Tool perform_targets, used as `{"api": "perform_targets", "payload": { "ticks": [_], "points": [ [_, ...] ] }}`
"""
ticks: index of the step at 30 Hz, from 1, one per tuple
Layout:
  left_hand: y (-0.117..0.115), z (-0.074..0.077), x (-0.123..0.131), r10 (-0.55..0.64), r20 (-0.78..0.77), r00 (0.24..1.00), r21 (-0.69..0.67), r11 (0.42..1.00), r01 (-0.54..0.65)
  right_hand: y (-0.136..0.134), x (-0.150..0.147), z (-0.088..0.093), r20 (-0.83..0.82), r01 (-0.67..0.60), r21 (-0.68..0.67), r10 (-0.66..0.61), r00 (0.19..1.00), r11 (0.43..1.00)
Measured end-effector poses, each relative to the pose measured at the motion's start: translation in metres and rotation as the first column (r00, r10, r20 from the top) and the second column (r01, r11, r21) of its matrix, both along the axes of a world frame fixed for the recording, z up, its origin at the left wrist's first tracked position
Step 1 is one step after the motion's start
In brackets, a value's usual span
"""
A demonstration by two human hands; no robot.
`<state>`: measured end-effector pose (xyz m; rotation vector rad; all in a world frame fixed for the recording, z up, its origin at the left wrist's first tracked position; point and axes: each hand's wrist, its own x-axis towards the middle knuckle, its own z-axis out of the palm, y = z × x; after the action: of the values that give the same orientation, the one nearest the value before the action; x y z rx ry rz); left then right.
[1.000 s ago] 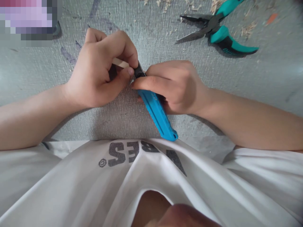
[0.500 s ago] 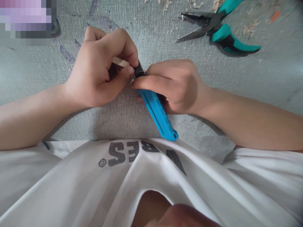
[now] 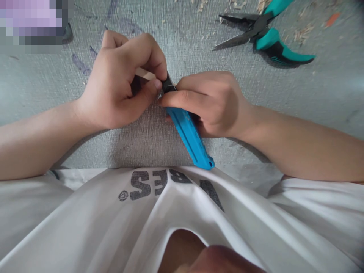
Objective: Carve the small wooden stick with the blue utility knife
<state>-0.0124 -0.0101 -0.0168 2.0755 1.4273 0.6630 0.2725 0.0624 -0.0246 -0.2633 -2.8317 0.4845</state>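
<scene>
My right hand (image 3: 212,101) is wrapped round a blue utility knife (image 3: 190,138), its thumb lying across the upper part of the handle. The handle slants down toward my shirt, and the black head end points up and away between my hands. My left hand (image 3: 121,81) is closed, with thumb and forefinger pinched right beside that black end. A pale, thin wooden stick (image 3: 146,74) shows inside the left hand's curl; its ends are covered by the fingers. Where the blade meets the wood is hidden.
Teal and black needle-nose pliers (image 3: 258,28) lie with jaws spread at the upper right. Wood shavings (image 3: 303,35) and an orange scrap (image 3: 332,19) are scattered on the grey textured tabletop (image 3: 136,148). A blurred-out purple object (image 3: 31,19) occupies the upper left corner.
Both hands keep the same grip and nearly the same place. The whole view has shifted very slightly.
</scene>
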Motion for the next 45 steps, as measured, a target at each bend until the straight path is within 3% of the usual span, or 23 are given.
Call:
{"api": "perform_targets", "payload": {
  "ticks": [9,15,23,28,33,40,45],
  "points": [
    [-0.0002,-0.0002,-0.0019,0.003,-0.009,1.000,0.020,1.000,-0.002,0.0005,-0.0010,0.0003,0.106,0.002,-0.013,0.000,0.994,1.000],
    [-0.0015,-0.0013,-0.0022,0.008,-0.001,1.000,0.011,1.000,-0.008,0.0000,-0.0006,-0.0004,0.015,-0.003,-0.005,0.003,1.000,1.000],
    [-0.0004,0.0003,-0.0020,0.005,0.000,1.000,0.002,1.000,-0.005,0.0001,-0.0004,-0.0017,0.059,0.004,-0.007,-0.003,0.998,1.000],
    [-0.0003,0.0008,0.0001,0.001,-0.004,1.000,0.003,1.000,0.000,0.0000,-0.0006,-0.0008,-0.036,0.008,0.019,-0.007,0.999,1.000],
    [-0.0010,0.0018,-0.0014,-0.013,-0.029,0.999,0.016,1.000,0.014,0.0001,-0.0017,0.0001,0.086,-0.004,-0.005,0.004,0.996,1.000],
    [-0.0001,0.0014,-0.0019,-0.013,-0.026,1.000,-0.005,1.000,0.013,0.0002,-0.0012,-0.0013,-0.034,0.008,0.038,-0.007,0.999,0.999],
    [-0.0001,0.0017,-0.0012,-0.019,-0.032,0.999,-0.030,0.999,0.018,0.0006,-0.0011,-0.0020,0.030,-0.009,-0.004,0.010,1.000,1.000]
  ]
}}
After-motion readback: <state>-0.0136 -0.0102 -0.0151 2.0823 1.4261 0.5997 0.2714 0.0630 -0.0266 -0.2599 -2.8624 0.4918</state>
